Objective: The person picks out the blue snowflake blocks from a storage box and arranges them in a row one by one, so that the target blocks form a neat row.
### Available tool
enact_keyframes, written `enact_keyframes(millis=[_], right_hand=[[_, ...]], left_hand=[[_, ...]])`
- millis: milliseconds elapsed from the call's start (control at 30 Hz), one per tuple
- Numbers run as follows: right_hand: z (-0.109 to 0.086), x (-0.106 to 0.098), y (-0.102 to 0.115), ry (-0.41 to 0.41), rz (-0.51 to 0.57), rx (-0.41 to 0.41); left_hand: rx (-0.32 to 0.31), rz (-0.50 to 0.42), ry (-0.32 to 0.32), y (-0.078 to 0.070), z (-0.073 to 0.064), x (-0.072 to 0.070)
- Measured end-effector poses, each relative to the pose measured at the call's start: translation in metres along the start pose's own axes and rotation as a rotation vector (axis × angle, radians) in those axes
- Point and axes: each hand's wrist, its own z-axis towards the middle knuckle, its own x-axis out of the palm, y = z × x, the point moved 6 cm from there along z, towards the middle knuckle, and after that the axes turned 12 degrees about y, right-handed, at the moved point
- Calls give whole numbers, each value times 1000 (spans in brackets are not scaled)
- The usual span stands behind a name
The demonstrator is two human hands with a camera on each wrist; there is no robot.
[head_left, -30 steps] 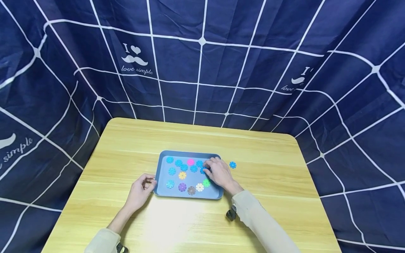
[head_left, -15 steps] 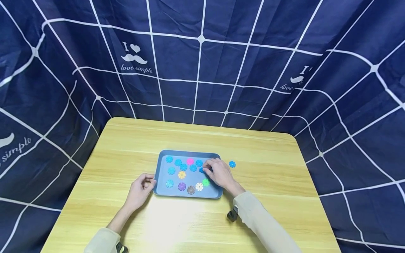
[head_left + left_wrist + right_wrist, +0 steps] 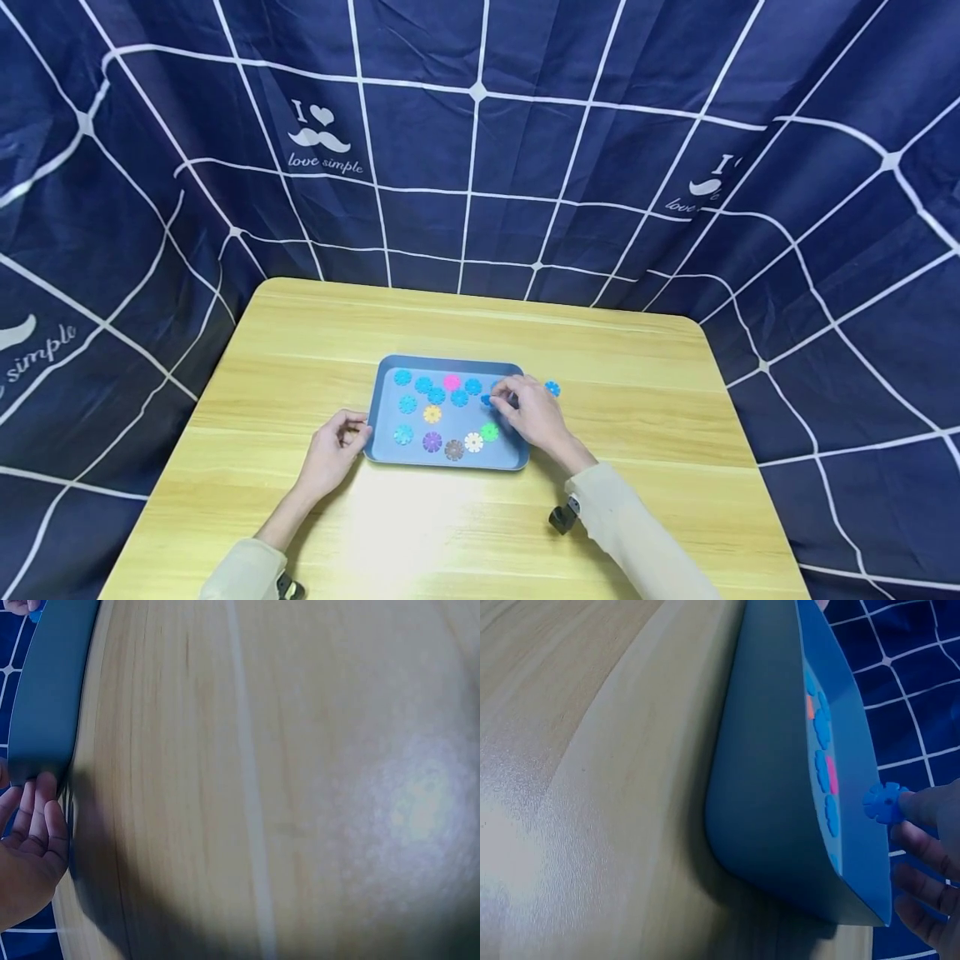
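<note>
With right fingers over the tray, I'm pinching a blue disc — probably light, stiff, best held by its edge — while left fingers are holding the tray's end.

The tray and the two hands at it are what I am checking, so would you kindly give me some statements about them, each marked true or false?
1. The right hand pinches a blue disc. True.
2. The left hand holds a disc. False: it touches the left end of the tray.
3. The pink disc lies inside the tray. True.
4. The brown disc lies outside the tray. False: it lies inside, near the cream disc.
5. A second blue disc is outside the tray, to its right. True.
6. The green disc is nearer the tray's left end. False: it is nearer the right end.
</note>
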Motion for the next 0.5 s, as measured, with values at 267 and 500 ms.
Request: enact_keyframes(millis=[267,500], right_hand=[[-9,-15,-4,-52,47,23],[-17,-28,-18,-61,117,104]], left_hand=[[3,-2,-1,0,0,0],[8,5,-3,-1,-1,0]])
